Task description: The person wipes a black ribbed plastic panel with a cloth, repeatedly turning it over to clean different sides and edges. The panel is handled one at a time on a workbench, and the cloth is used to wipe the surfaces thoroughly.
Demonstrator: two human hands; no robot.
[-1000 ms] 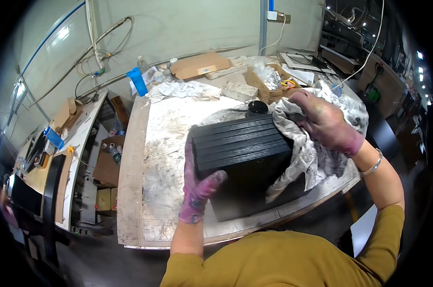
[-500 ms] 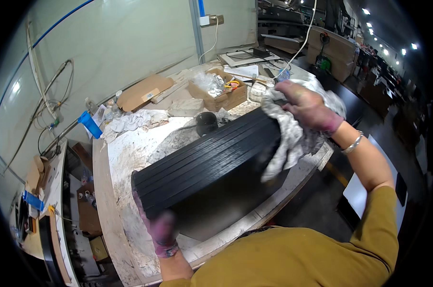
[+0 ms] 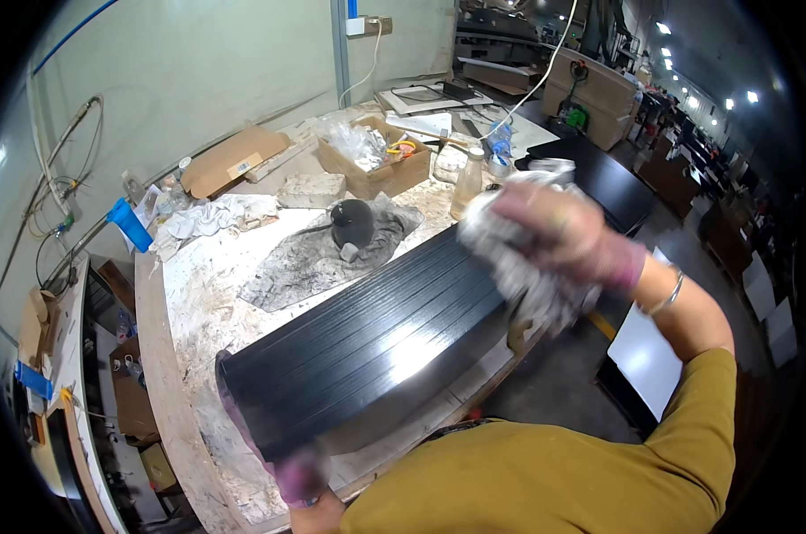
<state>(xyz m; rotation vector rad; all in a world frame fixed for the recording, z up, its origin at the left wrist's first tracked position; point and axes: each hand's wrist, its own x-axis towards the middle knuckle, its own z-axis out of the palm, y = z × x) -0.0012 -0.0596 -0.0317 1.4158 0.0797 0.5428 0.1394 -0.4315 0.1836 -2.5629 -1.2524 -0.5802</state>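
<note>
A long black grooved panel [image 3: 358, 343], glossy with a bright reflection, lies slantwise over the worktable. At its near left end my left hand [image 3: 301, 476] grips the edge, fingers stretched along the end and thumb side blurred. My right hand [image 3: 554, 222], smeared by motion, is closed on a crumpled white-and-grey rag [image 3: 545, 285] at the panel's far right end. Some of the rag hangs down past that end. Behind the panel, a rounded black object [image 3: 351, 222] rests on a dirty grey cloth [image 3: 301, 258], with a small pale lump beside it.
The stained white worktable [image 3: 194, 320] also carries a cardboard box [image 3: 385, 178] of plastic bags and small items, a glass bottle [image 3: 468, 182], a flat brown cardboard piece [image 3: 234, 160], white rags [image 3: 216, 218] and a blue container [image 3: 129, 225]. A shelf [image 3: 65, 356] stands at left.
The panel has tipped so more of its grooved face shows. My right hand and the rag have shifted slightly left and down; my left hand still holds the near end. The bottle has come into view.
</note>
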